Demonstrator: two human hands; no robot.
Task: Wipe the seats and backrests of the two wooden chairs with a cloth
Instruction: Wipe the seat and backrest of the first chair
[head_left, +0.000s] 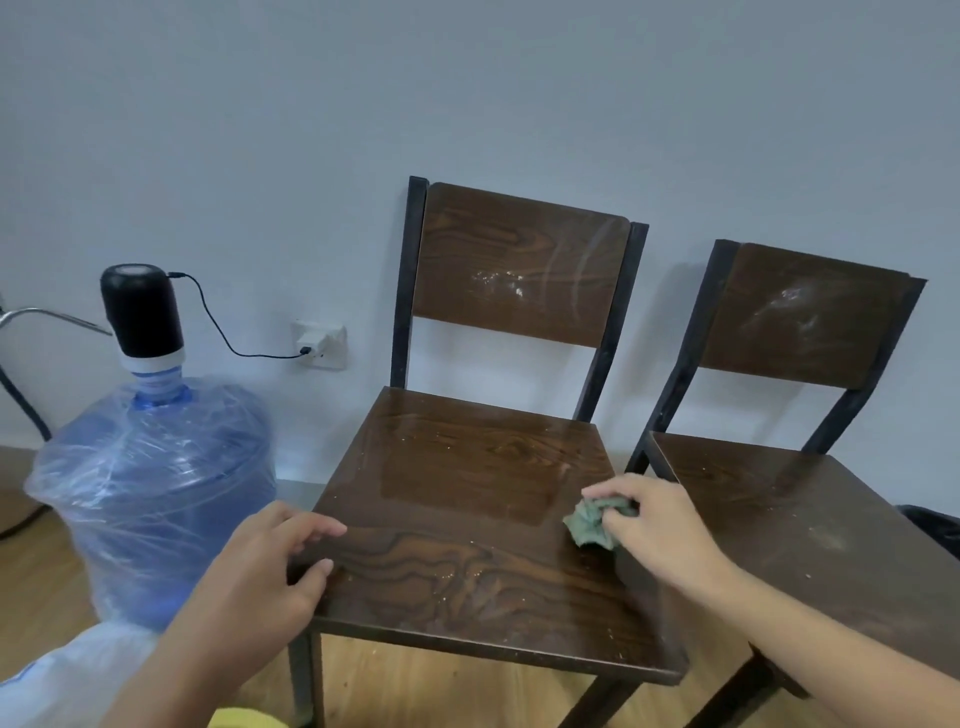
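Note:
Two dark wooden chairs with black metal frames stand side by side against the wall. The left chair's seat (467, 499) shows crumbs and its backrest (519, 260) has pale smears. My right hand (660, 530) presses a crumpled green cloth (592, 522) onto that seat near its right edge. My left hand (270, 571) grips the seat's left front edge, fingers on top. The right chair's seat (810, 525) is dusty and its backrest (800, 317) is smeared too.
A large blue water bottle (156, 488) wrapped in clear plastic, with a black pump (140, 312) on top, stands close to the left chair. Its cable runs to a wall socket (319, 343). Wooden floor (41, 597) lies below. A dark object (935, 525) sits at the far right.

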